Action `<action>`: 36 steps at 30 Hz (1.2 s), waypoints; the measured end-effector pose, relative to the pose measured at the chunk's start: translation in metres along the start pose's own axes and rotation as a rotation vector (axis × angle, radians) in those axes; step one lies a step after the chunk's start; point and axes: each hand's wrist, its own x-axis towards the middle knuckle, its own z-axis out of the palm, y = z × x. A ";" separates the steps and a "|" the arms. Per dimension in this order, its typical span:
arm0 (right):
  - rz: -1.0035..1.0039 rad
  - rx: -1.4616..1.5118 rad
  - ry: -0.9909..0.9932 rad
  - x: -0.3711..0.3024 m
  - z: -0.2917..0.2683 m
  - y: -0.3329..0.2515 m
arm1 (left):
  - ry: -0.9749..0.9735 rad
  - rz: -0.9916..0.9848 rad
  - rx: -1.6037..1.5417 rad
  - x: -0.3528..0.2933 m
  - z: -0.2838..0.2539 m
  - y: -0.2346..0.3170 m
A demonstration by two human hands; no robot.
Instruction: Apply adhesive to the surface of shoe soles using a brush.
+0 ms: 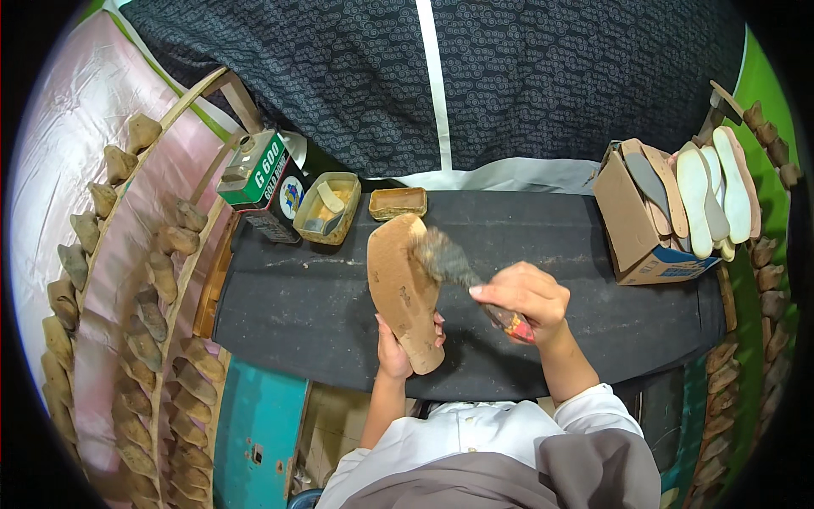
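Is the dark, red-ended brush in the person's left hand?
No, the right hand holds the dark, red-ended brush, while the left hand holds the brown, elongated, sole-shaped piece.

The green-black can (263, 188) and the cardboard box (625, 225) bear printed lettering (268, 164).

At my ten o'clock I see a tin (264, 182) beside a tub (337, 232); at two, a box (625, 219) of insoles (695, 205); at nine, lasts (151, 316); at twelve, a dark curtain (339, 76).
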 end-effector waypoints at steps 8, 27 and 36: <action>0.056 0.084 0.038 0.002 0.000 -0.005 | -0.049 -0.041 -0.024 -0.002 -0.004 0.000; 0.463 0.001 0.176 -0.014 0.033 0.053 | 0.094 0.095 -0.106 -0.021 -0.015 0.007; 0.537 0.009 0.021 -0.039 0.130 0.179 | 0.198 0.143 0.028 -0.047 -0.028 0.020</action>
